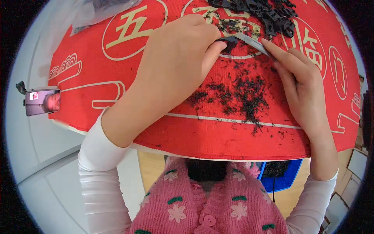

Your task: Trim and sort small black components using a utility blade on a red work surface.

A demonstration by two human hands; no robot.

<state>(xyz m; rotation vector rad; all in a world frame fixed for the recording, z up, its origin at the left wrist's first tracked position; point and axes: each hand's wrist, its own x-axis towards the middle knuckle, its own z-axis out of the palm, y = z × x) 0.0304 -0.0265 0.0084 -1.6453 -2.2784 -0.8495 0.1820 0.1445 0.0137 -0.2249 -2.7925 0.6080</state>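
My left hand (181, 46): thumb and fingers pinched narrow on a small black piece (230, 40), over the red cloth (156, 143). My right hand (306, 80): fingers closed around a grey knife (253, 42), tip at the piece's edge. Black scraps (251, 97) scattered nearer me; black pile (272, 17) beyond.

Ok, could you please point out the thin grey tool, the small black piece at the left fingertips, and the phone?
Thin grey tool (253, 43): head view, middle of its length.
Small black piece (231, 41): head view, its exposed surface.
Phone (43, 102): head view, its lit screen.
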